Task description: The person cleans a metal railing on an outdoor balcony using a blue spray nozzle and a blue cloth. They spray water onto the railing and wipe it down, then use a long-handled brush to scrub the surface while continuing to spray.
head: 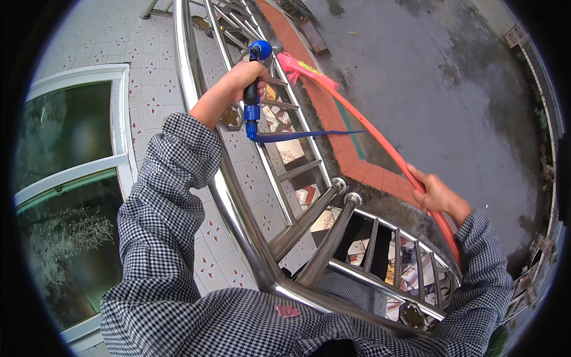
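Observation:
My left hand (252, 80) is closed around the black grip of a hose spray nozzle (252, 111) with blue fittings, held above the metal railing. From its lower end a flat blue hose (299, 135) runs right over the rails and passes behind a handle. My right hand (433, 192) grips the long orange-red handle of a broom (383, 140). The broom's pink bristles (305, 71), with some yellow-green ones, lie up and to the left, just beyond the railing in the picture. The nozzle and the bristles are apart.
A polished stainless-steel railing (236, 207) bends at a corner right before me. White patterned wall tiles (151, 80) and a white-framed window (120, 120) lie at the left. Beyond the railing are a red tiled ledge (343, 154) and wet grey concrete (415, 89).

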{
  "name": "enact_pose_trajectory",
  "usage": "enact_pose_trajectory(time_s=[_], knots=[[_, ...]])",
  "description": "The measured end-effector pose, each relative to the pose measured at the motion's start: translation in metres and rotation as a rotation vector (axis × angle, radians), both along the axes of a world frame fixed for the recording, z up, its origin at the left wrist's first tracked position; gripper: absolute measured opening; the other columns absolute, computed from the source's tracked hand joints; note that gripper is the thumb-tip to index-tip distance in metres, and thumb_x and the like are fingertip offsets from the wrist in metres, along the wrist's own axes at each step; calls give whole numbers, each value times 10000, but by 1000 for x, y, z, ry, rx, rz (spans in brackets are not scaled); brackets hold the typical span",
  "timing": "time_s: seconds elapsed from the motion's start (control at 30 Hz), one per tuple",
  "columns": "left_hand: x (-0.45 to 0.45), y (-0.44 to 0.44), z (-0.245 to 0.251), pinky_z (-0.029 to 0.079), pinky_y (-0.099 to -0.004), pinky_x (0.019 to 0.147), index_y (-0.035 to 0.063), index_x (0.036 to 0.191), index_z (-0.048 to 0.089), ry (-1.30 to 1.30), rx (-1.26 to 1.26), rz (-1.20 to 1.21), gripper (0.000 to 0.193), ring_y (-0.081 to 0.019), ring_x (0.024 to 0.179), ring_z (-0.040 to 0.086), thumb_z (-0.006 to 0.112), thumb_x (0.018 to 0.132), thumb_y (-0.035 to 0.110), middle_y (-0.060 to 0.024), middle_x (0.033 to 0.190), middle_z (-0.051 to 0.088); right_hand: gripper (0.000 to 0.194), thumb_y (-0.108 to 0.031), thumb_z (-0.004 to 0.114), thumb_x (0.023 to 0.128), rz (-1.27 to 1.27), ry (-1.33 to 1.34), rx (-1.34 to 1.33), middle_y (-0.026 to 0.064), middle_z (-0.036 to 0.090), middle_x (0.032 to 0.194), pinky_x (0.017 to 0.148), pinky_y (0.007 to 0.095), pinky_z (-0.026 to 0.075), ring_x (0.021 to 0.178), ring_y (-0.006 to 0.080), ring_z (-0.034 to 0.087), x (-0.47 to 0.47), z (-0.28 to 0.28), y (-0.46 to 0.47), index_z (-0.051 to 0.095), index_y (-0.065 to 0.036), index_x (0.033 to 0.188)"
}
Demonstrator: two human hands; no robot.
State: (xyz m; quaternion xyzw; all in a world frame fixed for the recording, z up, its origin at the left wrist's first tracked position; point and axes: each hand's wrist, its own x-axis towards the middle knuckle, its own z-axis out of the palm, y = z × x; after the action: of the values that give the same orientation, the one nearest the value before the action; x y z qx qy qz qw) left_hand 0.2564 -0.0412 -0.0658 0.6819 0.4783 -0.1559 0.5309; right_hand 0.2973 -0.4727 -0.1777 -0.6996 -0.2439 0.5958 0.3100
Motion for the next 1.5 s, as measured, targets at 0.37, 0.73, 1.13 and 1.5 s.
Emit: enact_pose_trajectory(time_s=[0.37, 0.73, 1.13, 1.5], knots=[[4, 3, -8, 460, -337, 478, 34, 672, 456, 60, -8, -35, 75, -144, 472, 462, 507, 725, 19, -39, 566, 450, 722, 25, 514, 759, 79, -65, 104, 214, 511, 1152, 491, 286, 525, 536, 176, 599, -17, 3, -54, 222, -41, 1417], [13, 4, -4, 468, -333, 487, 11, 688, 497, 48, -69, -91, 43, -143, 480, 473, 533, 712, 14, -46, 573, 468, 662, 9, 470, 801, -27, 85, -37, 69, 552, 630, 436, 277, 480, 465, 144, 563, -13, -5, -56, 231, -37, 1417], [21, 1, 4, 450, -311, 507, -4, 782, 497, 11, -6, -130, 91, -155, 496, 474, 528, 699, 16, -38, 578, 467, 688, 3, 472, 815, -405, 298, 220, -12, 417, 610, 371, 221, 367, 423, 66, 391, -4, -76, 41, 214, -126, 1439], [27, 7, 3, 435, -301, 506, 12, 732, 495, -55, 5, -135, 48, -145, 495, 453, 534, 712, 30, -35, 576, 461, 493, -188, 410, 966, -833, 1080, 162, 18, 423, 624, 357, 190, 319, 448, 64, 380, -39, -48, 16, 238, -229, 1427]])
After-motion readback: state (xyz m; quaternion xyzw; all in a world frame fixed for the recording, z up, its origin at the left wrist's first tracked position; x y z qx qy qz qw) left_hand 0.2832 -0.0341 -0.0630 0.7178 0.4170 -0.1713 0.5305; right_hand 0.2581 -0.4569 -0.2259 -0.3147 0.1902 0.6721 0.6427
